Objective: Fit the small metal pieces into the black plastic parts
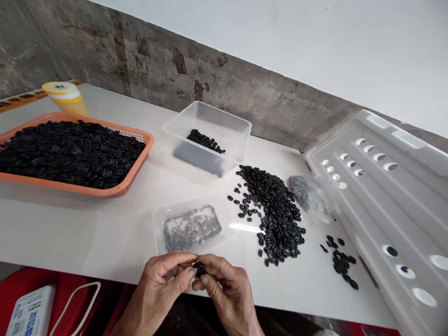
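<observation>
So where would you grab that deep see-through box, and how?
I'd take the clear box from above, two-handed, by the rim at its left and right ends: it is open-topped, its rim is bare and the black pieces inside lie low. The grey wall behind probably crowds the back edge.

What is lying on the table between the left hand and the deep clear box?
A shallow clear tray of thin grey pieces lies between the left hand and the deep clear box; the head view shows this.
</observation>
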`<action>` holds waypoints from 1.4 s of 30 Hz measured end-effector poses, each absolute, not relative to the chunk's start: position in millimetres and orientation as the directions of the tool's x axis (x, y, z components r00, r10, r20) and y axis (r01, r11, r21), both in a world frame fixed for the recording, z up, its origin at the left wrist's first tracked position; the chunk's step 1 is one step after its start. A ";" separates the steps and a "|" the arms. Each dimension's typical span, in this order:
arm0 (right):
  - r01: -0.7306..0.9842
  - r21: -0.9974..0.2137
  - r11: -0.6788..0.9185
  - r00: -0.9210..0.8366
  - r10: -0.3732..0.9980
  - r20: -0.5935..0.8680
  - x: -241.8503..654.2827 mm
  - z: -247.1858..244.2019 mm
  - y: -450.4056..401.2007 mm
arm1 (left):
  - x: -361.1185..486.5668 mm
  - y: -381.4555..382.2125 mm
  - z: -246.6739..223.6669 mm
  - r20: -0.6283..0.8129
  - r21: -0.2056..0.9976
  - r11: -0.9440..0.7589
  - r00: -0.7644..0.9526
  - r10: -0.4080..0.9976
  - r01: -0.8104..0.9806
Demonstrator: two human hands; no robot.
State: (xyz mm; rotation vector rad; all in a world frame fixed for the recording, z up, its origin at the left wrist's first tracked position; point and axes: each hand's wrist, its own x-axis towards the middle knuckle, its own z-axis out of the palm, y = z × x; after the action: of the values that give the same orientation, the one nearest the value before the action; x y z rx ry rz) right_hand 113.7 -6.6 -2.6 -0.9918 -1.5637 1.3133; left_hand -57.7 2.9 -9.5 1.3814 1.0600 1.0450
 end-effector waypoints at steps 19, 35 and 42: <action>-0.190 -0.977 -0.101 -0.237 0.970 -0.054 104.1 -6.4 -17.6 | -45.5 -14.8 -30.0 0.510 0.829 -0.516 0.088 0.856 0.215; -0.252 -0.968 0.022 -0.315 0.943 0.103 106.2 -12.5 -12.6 | -62.2 -4.1 -25.2 0.526 0.823 -0.563 0.271 0.806 0.078; -0.255 -0.967 -0.026 -0.132 0.991 0.009 96.0 -6.9 -23.2 | -52.8 -13.4 -24.5 0.506 0.851 -0.520 0.151 0.849 0.068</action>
State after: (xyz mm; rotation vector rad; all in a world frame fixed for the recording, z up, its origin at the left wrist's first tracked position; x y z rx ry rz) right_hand 96.0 -23.2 -6.9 -0.9552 -1.1031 1.4228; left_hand -52.8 -13.4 -24.5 1.7392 0.8824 1.4372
